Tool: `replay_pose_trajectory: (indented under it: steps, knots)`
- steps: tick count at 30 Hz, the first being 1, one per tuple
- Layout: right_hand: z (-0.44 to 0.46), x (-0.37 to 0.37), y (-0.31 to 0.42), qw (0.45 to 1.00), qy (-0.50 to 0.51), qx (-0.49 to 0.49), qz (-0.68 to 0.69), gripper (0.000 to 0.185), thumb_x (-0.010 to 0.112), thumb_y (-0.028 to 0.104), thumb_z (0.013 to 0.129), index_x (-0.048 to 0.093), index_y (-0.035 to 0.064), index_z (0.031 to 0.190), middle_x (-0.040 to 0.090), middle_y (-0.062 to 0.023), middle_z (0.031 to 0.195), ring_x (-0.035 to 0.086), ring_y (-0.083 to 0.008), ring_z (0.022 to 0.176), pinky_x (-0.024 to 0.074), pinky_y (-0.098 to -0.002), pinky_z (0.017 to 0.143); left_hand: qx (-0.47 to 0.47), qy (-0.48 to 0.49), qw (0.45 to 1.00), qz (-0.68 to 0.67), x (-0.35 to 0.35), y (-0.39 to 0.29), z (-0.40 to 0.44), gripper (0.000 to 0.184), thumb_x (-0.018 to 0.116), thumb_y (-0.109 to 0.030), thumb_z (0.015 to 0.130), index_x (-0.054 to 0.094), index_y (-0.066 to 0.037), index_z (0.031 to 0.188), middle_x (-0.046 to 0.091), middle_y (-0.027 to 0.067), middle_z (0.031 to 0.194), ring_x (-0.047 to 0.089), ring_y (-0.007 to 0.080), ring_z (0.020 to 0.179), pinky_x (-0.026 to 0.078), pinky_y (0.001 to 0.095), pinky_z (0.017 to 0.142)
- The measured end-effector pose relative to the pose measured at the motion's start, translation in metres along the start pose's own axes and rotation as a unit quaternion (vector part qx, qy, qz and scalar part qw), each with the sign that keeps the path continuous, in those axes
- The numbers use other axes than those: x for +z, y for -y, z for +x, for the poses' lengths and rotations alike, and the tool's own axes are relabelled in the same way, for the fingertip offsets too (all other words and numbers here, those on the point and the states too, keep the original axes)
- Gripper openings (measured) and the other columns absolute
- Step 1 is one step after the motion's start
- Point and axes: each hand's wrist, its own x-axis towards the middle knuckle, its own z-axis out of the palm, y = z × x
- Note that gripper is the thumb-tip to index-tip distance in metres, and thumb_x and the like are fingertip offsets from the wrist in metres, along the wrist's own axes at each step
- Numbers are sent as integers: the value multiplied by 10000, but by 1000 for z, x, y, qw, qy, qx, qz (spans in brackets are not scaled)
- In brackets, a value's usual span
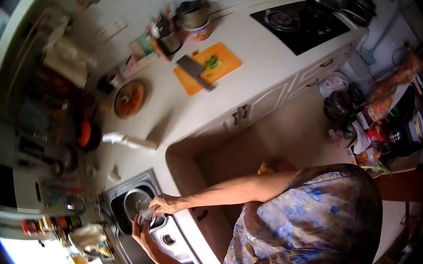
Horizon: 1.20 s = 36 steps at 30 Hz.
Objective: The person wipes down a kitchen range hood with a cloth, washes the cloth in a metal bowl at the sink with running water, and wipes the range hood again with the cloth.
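Note:
Above the left basin of a steel sink [149, 177], my right hand [165, 203] pinches a grey, mesh-like clump [147, 215] that looks like a scouring pad. From below, my left hand [142, 234] closes its fingers against the same clump. A round metal bowl [133, 202] rests in the basin just beyond my hands, its near side partly hidden by them. The second basin [168, 239], with a round drain, lies beside my left forearm.
An orange cutting board [227, 61] holds a cleaver [193, 71] and chopped greens [212, 62]. Nearby are a glass-lidded dish [129, 98], a pot [193, 15] and a black stove [298, 27]. A white upright object [128, 141] stands near the sink. Clutter [374, 131] fills the right side.

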Motion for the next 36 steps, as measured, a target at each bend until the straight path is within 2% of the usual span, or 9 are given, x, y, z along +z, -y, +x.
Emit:
replay_pose_trajectory:
  steps: [6, 9, 11, 15, 18, 20, 25, 32, 36]
  knots:
    - [-62, -225, 36, 971, -206, -24, -120, 326, 647, 309, 780, 597, -12, 769, 572, -154, 850, 545, -268, 816, 449, -355, 681, 101, 139, 984, -38, 208, -77, 50, 473, 567, 87, 677, 500, 3, 1138, 579, 67, 963, 557, 156, 847, 458, 274, 742]
    - [-124, -333, 47, 825, -491, -197, -199, 263, 713, 229, 716, 586, 13, 638, 542, -106, 767, 525, -260, 772, 432, -352, 613, 133, 233, 963, 41, 330, -88, 62, 274, 607, 29, 686, 593, 23, 960, 613, 64, 846, 562, 129, 770, 448, 248, 703]
    - [-186, -394, 84, 778, -510, -45, -364, 182, 722, 197, 688, 634, 54, 757, 543, -103, 801, 527, -269, 778, 429, -339, 616, 157, 266, 933, 184, 409, -107, 45, 225, 691, -57, 683, 608, 23, 877, 617, 65, 802, 555, 119, 746, 440, 249, 660]
    - [-278, -479, 86, 783, -581, 127, -181, 300, 555, 310, 862, 604, 31, 761, 568, -97, 622, 549, -233, 584, 427, -322, 545, 134, 363, 921, 43, 551, -123, 2, 256, 764, -69, 647, 569, -19, 805, 562, 6, 690, 539, 107, 671, 440, 241, 612]
    - [-328, -516, 74, 810, -542, 31, 222, 299, 443, 337, 921, 565, 72, 982, 593, -41, 873, 580, -138, 762, 488, -314, 636, 279, 440, 853, -17, 643, -125, -30, 269, 789, -35, 624, 564, -32, 772, 537, 91, 1007, 536, 188, 936, 445, 311, 814]
    - [-353, -524, 102, 770, -489, -26, 409, 435, 398, 483, 905, 499, 118, 1118, 571, -31, 1013, 569, -147, 880, 488, -342, 752, 193, 495, 837, -133, 691, -143, -66, 209, 742, 22, 647, 558, -25, 734, 515, 118, 1084, 495, 220, 1040, 414, 324, 871]
    - [-363, -554, 141, 700, -575, -158, 393, 495, 587, 403, 838, 478, 95, 1209, 521, -13, 1159, 483, -133, 1070, 396, -289, 905, -149, 544, 717, -409, 779, -140, -117, 457, 525, -276, 858, 444, -57, 1251, 514, 68, 1197, 472, 192, 1105, 379, 328, 939]
    - [-369, -646, 109, 612, -693, -57, 377, 302, 625, 280, 836, 589, 31, 1002, 593, -31, 936, 572, -146, 793, 483, -284, 686, -73, 606, 762, -216, 825, -123, -93, 624, 443, -409, 911, 249, -30, 1367, 374, 77, 1341, 360, 185, 1219, 283, 320, 1015]
    - [-369, -762, 133, 694, -653, -157, 260, 261, 539, 150, 801, 571, -18, 999, 601, -112, 951, 611, -225, 846, 543, -416, 725, -32, 639, 767, -52, 780, -143, -73, 649, 508, -425, 870, 362, 41, 1297, 445, 161, 1284, 381, 251, 1235, 261, 354, 1040]
